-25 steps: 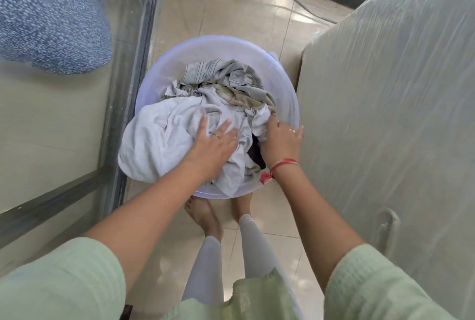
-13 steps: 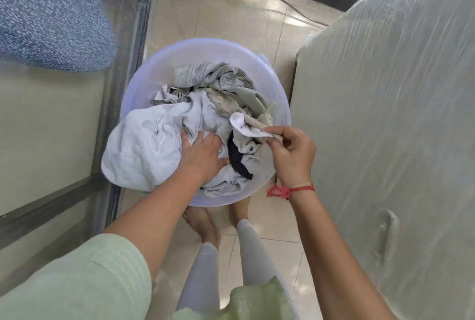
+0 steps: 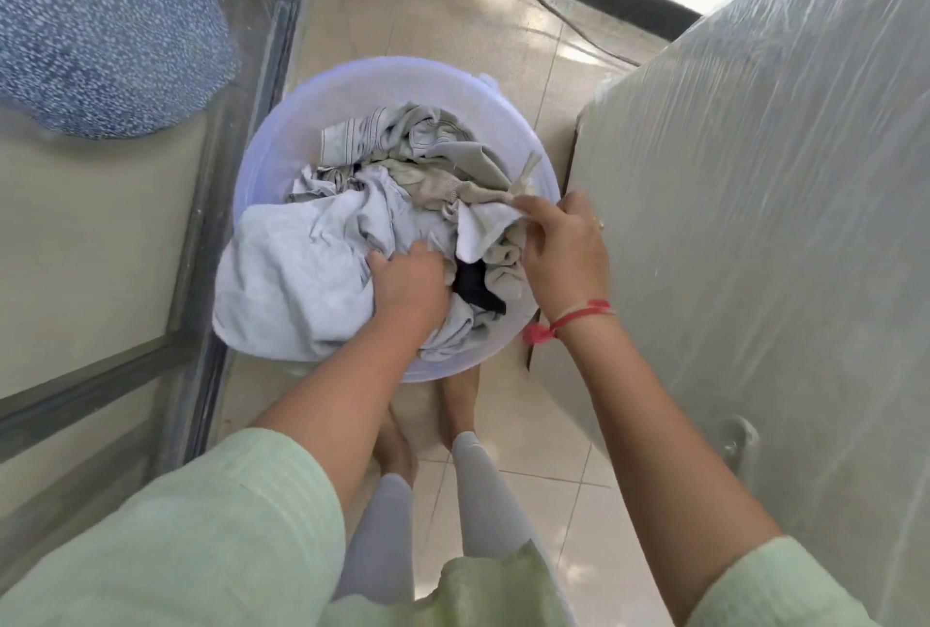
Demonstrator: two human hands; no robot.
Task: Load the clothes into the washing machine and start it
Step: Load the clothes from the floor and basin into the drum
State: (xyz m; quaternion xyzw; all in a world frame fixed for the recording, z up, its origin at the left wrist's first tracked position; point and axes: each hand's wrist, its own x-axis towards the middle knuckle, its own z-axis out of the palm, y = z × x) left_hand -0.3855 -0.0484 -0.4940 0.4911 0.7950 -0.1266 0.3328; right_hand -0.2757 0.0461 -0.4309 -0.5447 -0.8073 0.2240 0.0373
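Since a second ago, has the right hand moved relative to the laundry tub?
Yes. The right hand has shifted outward, from flat on the clothes pile to the right rim of the tub, its fingers now pinching a white cloth.

Bright daylight from the top glares on the floor tiles (image 3: 453, 7); wide-angle edges bend.
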